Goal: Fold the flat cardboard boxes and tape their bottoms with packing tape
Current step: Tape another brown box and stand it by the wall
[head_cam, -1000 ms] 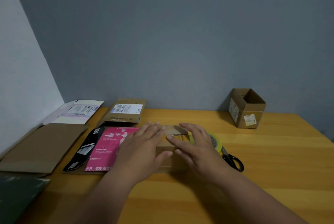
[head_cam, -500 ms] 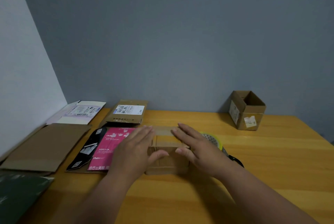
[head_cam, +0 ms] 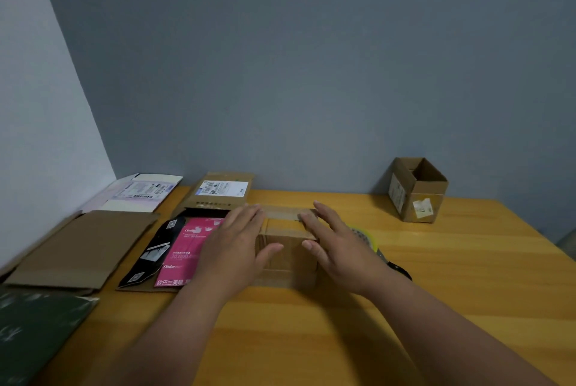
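Both hands lie flat with fingers straight on a small cardboard box (head_cam: 286, 248) in the middle of the wooden table (head_cam: 452, 292), clamped on nothing: the left hand (head_cam: 233, 245) presses its left side and the right hand (head_cam: 336, 245) its right, thumbs turned in over the near face. A strip of tape seems to run across the top between them, so my guess is that this box's bottom is being smoothed down after taping. One finished box (head_cam: 417, 189) stands open-topped at the far right by the wall. Plenty is left: flat cartons wait on the left, among them a pink printed one (head_cam: 190, 251), a plain brown one (head_cam: 84, 248), a dark green one (head_cam: 37, 332), and two labelled ones (head_cam: 223, 191) by the wall. The yellow-rimmed tape roll (head_cam: 366, 234) and the scissors (head_cam: 397, 268) peek out just behind the right hand. Compared with a second ago, the hands have slid apart from the middle of the top toward the box's edges.
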